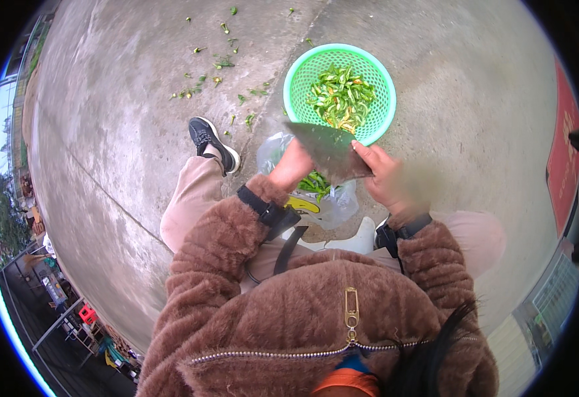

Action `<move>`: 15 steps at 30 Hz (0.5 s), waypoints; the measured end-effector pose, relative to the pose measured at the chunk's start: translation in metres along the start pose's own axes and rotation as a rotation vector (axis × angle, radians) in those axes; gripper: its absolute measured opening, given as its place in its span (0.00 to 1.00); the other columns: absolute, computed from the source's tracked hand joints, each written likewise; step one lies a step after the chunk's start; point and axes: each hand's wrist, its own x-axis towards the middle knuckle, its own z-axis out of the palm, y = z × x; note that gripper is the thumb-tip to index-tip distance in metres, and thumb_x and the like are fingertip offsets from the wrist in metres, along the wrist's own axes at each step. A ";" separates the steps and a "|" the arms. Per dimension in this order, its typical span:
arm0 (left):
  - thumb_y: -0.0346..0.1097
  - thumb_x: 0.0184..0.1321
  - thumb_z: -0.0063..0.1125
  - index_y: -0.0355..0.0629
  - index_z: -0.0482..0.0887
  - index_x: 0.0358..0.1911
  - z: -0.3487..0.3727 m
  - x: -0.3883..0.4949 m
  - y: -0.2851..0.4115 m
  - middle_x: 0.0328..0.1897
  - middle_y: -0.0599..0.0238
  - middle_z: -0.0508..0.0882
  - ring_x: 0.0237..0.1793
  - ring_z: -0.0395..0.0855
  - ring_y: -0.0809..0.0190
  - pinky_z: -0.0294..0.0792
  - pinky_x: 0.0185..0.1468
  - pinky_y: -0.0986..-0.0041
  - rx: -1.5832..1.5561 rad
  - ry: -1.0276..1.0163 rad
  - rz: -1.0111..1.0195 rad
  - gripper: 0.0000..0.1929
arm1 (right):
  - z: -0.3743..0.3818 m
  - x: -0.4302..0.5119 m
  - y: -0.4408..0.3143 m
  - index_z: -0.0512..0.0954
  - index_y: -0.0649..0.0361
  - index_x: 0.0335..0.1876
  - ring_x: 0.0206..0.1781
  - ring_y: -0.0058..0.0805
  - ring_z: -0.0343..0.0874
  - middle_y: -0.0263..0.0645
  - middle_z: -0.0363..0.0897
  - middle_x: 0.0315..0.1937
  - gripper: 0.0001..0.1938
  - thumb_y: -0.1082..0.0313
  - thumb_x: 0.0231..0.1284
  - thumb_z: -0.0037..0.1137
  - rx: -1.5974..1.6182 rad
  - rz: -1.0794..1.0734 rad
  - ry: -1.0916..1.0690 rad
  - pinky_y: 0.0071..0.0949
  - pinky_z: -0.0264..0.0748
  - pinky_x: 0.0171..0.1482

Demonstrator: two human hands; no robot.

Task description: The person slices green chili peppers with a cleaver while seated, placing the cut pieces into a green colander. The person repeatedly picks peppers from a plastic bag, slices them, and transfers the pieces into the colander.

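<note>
My right hand (383,176) holds a wide dark cleaver blade (331,151) near its right end, with the thumb on the upper face; its handle cannot be made out. My left hand (292,166) is closed near the blade's left side, and the blade partly covers its fingers, so what it grips is hidden. Under both hands lies a clear plastic bag (341,206) with whole green peppers (314,184) in it. Beyond the blade, a green plastic colander (290,89) holds a heap of cut green peppers (344,97), some pieces reddish or yellow.
Pepper stems (190,93) lie scattered on the concrete floor (120,124) left of the colander. My shoe (212,141) stands near the bag's left side. A white stool-like edge (363,237) shows below the bag. A red mat (564,154) lies at the far right.
</note>
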 end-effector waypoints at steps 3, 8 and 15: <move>0.32 0.65 0.49 0.36 0.79 0.39 0.004 -0.002 0.002 0.23 0.73 0.76 0.20 0.70 0.75 0.64 0.24 0.82 -0.018 0.032 -0.008 0.08 | 0.002 -0.004 0.006 0.75 0.45 0.56 0.29 0.44 0.78 0.38 0.76 0.31 0.28 0.77 0.42 0.54 -0.073 -0.037 -0.011 0.37 0.75 0.31; 0.37 0.68 0.47 0.37 0.76 0.53 -0.005 0.004 0.007 0.33 0.72 0.78 0.22 0.67 0.76 0.63 0.26 0.83 0.152 -0.166 -0.087 0.15 | 0.016 -0.007 0.033 0.75 0.48 0.51 0.33 0.48 0.79 0.44 0.78 0.31 0.16 0.70 0.55 0.53 0.011 0.376 0.004 0.41 0.73 0.32; 0.33 0.67 0.49 0.36 0.70 0.61 -0.006 0.006 0.002 0.42 0.67 0.80 0.38 0.76 0.70 0.70 0.45 0.79 -0.066 -0.089 -0.081 0.20 | 0.016 0.001 0.022 0.75 0.51 0.48 0.33 0.46 0.80 0.46 0.79 0.30 0.10 0.66 0.62 0.53 0.212 0.495 0.058 0.36 0.73 0.32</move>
